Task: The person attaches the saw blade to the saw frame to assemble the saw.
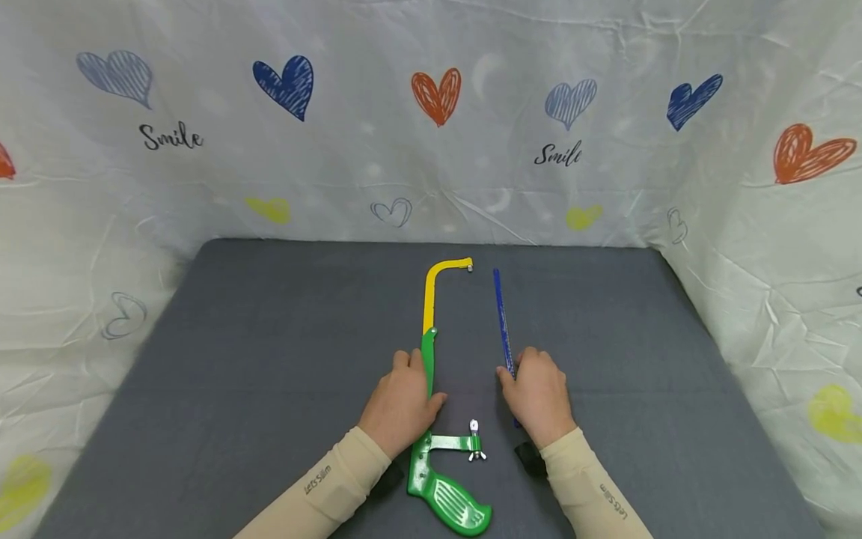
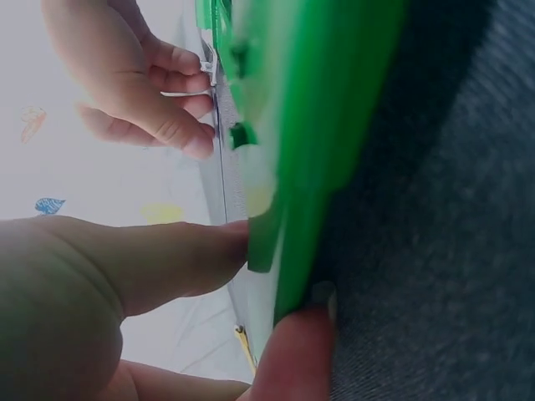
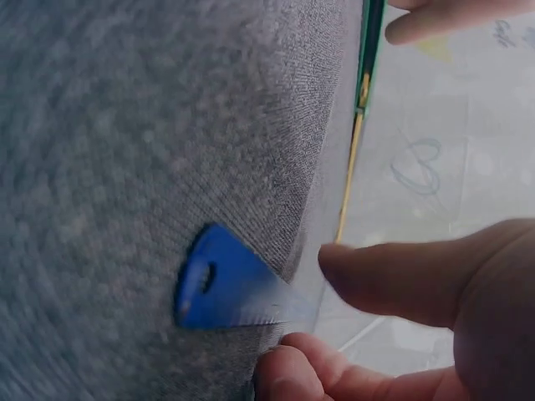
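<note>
A hacksaw frame (image 1: 429,359), green at its handle and yellow at its far end, lies lengthwise on the table. My left hand (image 1: 399,404) grips its green bar, with the thumb (image 2: 188,255) on one side and a fingertip on the other in the left wrist view. To the right lies a blue hacksaw blade (image 1: 501,318). Over its near half is my right hand (image 1: 536,393), thumb and fingers on either side of it. The right wrist view shows the blade's holed end (image 3: 224,284) and a gap between thumb and fingers.
A wing nut (image 1: 477,455) sits on the green arm above the hacksaw's handle. Dark grey cloth (image 1: 303,322) covers the table. A white sheet (image 1: 364,157) printed with hearts hangs behind it and along both sides.
</note>
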### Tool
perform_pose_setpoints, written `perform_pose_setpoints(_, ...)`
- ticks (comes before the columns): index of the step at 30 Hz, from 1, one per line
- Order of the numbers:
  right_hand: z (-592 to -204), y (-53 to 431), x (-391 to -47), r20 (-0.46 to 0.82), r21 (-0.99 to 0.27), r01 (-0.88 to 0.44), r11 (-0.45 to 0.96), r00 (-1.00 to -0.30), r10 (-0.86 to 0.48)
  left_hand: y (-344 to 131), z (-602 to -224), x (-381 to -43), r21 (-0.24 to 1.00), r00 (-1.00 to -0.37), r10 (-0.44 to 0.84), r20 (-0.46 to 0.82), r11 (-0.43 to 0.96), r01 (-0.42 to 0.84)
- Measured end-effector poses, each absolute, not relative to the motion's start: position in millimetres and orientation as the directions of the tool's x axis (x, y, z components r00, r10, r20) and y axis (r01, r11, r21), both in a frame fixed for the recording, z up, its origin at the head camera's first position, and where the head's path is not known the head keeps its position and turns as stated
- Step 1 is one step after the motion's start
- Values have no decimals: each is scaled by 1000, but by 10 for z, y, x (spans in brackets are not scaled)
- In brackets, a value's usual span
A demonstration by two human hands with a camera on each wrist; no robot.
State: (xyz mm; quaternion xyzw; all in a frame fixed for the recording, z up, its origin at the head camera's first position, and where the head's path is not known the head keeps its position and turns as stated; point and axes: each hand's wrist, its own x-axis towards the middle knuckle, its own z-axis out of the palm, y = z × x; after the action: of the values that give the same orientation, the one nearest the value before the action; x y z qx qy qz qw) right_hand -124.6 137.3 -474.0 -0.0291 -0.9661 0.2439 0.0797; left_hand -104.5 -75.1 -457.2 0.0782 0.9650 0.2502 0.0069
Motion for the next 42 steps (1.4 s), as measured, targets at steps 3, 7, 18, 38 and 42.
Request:
perform_pose_setpoints(3,-4750,1388,-1260,140,-474,26,880,-985,104,-750,-4583,-1047,499,-989,148,29,855,142)
perform_pose_setpoints(7,-4756,1407,-1273,112,-467,51,883,-987,116,-745,-4609,-1043,511,-990,138,20,850,129)
perform_pose_setpoints(18,-4740,1431,-1293,49,-466,120,877,-986,162,-726,-4634,-1064,498,-987,146,64,853,158)
perform_pose_setpoints(38,-4684,1419,-1269,27,-425,156,891,-982,185,-716,-4613,-1089,490,-990,124,73,860,144)
perform_pose_setpoints(42,-4690,1418,-1277,-10,-435,167,885,-984,181,-724,-4631,-1124,491,-989,125,75,859,146)
